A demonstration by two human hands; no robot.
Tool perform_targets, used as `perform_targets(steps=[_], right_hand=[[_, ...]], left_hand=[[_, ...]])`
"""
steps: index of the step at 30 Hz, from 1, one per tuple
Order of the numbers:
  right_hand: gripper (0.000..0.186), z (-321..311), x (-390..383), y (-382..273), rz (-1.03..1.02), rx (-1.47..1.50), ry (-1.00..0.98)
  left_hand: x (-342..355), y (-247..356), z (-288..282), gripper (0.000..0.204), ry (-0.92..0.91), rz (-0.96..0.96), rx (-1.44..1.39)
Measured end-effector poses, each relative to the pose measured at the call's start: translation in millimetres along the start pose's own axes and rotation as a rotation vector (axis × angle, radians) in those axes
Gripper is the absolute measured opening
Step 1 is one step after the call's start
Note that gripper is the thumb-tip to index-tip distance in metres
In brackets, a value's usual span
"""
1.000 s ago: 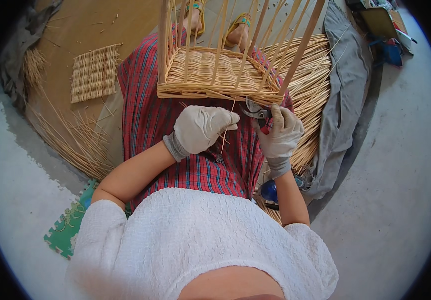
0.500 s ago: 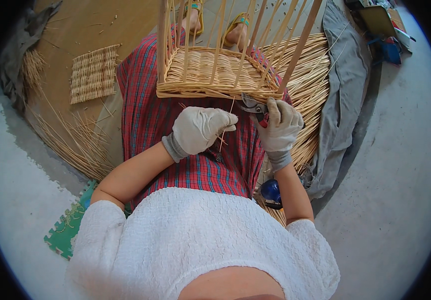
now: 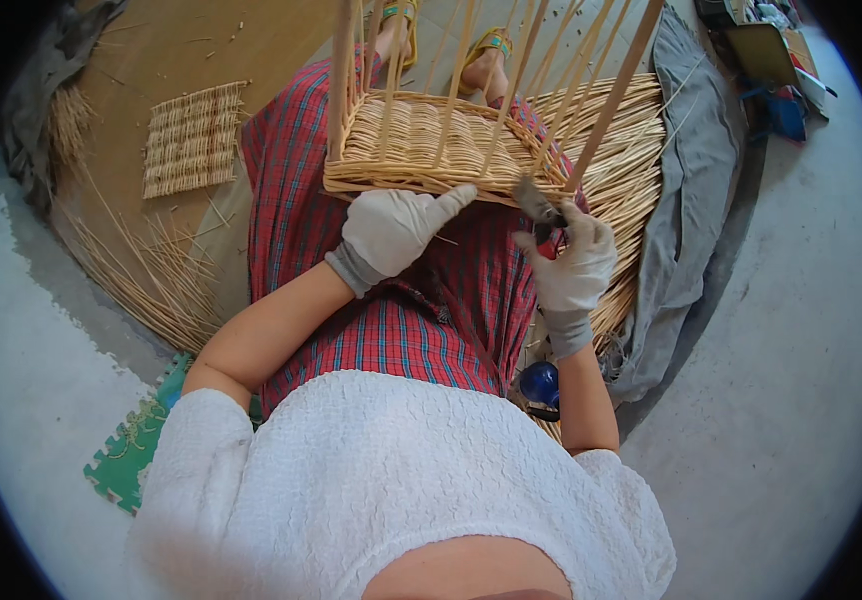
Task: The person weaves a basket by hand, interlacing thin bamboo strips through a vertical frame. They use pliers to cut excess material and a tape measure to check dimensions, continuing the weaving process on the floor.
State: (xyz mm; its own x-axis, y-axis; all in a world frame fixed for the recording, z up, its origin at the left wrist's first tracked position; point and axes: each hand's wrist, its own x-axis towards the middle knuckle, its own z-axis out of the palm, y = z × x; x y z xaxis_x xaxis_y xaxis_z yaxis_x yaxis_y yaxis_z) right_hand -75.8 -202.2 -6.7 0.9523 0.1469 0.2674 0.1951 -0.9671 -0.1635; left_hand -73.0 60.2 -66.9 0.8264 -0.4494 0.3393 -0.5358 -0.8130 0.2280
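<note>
**Cutter raised to the basket's near rim**

You sit on a pale concrete floor point(image 3: 801, 420), legs out under a red plaid skirt point(image 3: 401, 300). Your left hand point(image 3: 391, 228), which half a second ago curled below the rim, now lies flat with a finger pressed against the wicker basket point(image 3: 431, 140). Your right hand point(image 3: 573, 262) has lifted, its grip closed around a dark cutter point(image 3: 538, 205) touching the rim's corner. Beyond, loose reeds point(image 3: 621, 130) fan out.

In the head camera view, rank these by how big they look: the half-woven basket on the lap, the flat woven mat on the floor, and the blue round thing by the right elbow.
1. Half-woven basket, largest.
2. Flat woven mat, clearly smaller, though it lies farther off.
3. Blue round thing, smallest; partly hidden by the arm.
</note>
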Motion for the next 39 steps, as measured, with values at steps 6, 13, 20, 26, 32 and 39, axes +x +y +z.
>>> perform_targets(steps=[6,13,20,26,32,39], right_hand=[[0.081,11,1,-32,-0.212,-0.095,-0.026],[0.073,23,20,-64,-0.325,-0.111,-0.047],[0.054,7,36,-29,-0.037,0.064,-0.066],[0.074,3,22,-61,-0.185,-0.007,-0.113],[0.076,25,17,-97,-0.300,-0.084,-0.133],[0.058,14,31,-86,-0.294,-0.022,-0.251]], left_hand=[[-2,-3,-8,0.025,0.171,0.044,-0.244],[-8,-3,-25,0.029,0.202,0.050,-0.240],[-23,-17,-27,0.035,0.182,-0.140,-0.160],[-38,-35,-19,0.025,0.179,-0.088,-0.183],[-52,-50,-41,0.022,0.226,-0.086,-0.261],[-44,-52,-64,0.027,0.194,-0.046,-0.263]])
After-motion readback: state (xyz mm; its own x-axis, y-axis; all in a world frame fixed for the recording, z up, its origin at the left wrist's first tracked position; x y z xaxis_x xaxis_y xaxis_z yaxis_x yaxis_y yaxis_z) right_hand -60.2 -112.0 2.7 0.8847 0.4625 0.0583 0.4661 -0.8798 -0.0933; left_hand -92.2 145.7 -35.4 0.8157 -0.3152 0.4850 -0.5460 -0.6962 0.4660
